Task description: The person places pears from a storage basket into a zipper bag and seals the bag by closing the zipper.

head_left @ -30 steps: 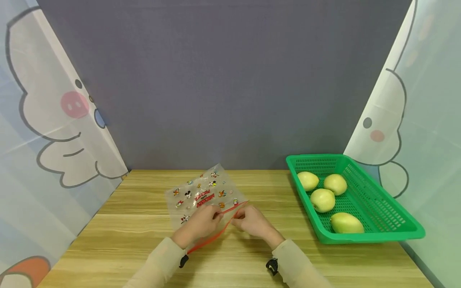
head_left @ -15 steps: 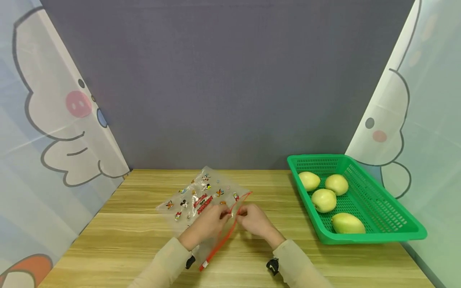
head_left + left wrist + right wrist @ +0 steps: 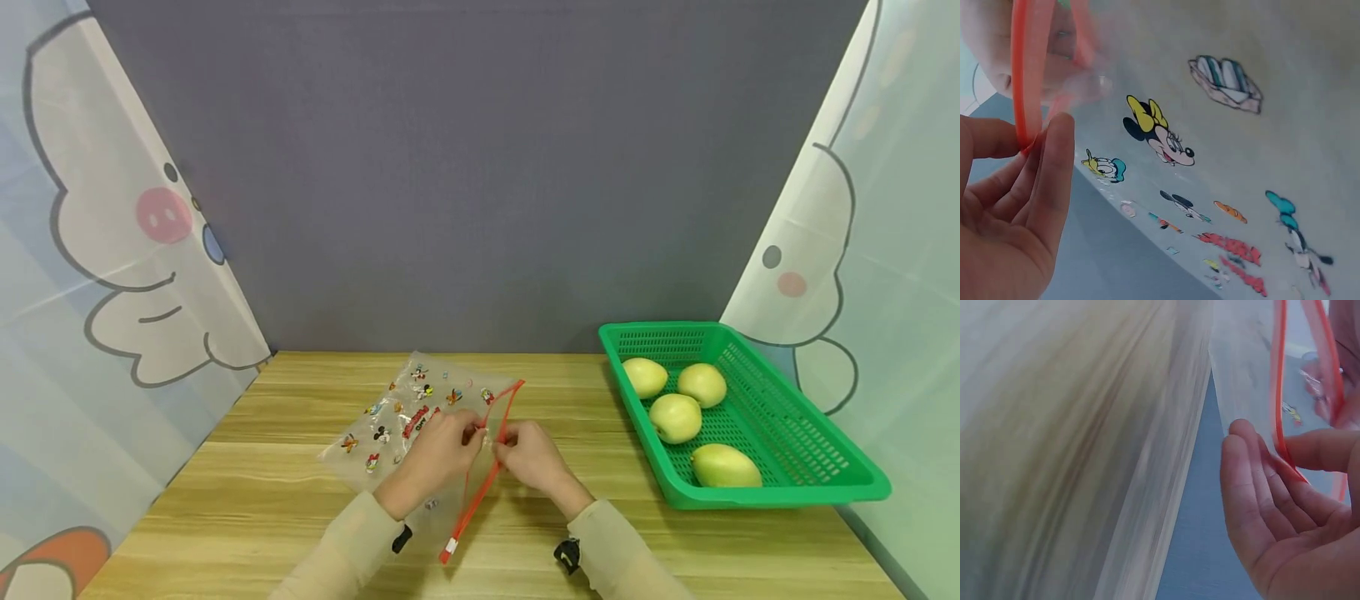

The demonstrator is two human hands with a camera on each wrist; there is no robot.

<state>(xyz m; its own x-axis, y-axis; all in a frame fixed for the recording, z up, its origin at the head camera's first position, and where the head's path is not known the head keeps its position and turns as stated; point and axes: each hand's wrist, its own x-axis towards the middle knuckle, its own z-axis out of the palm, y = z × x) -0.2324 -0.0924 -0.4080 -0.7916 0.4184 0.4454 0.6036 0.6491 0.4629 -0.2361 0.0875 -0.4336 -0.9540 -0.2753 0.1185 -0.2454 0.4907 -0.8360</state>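
A clear zip bag (image 3: 442, 408) printed with cartoon characters lies tilted on the table, its red-edged mouth facing right. My left hand (image 3: 442, 454) pinches one red edge between thumb and fingers, also plain in the left wrist view, where the printed bag side (image 3: 1222, 162) spreads to the right. On the opposite red edge, my right hand (image 3: 534, 457) pinches with thumb and fingers; the right wrist view shows that red strip (image 3: 1277, 381) in its grip. Between the two hands the mouth stands parted. A white slider (image 3: 451, 546) sits at the near end of the red edge.
At the right of the wooden table (image 3: 247, 475) stands a green basket (image 3: 780, 493). Several yellow-green fruits lie in it, one a longer fruit (image 3: 724, 466) near the front. A grey backdrop (image 3: 480, 183) rises behind the table.
The bag has turned so its red mouth runs more front to back, and the white slider has come into view. Both hands keep hold of the edges, and the mouth looks spread along its length.
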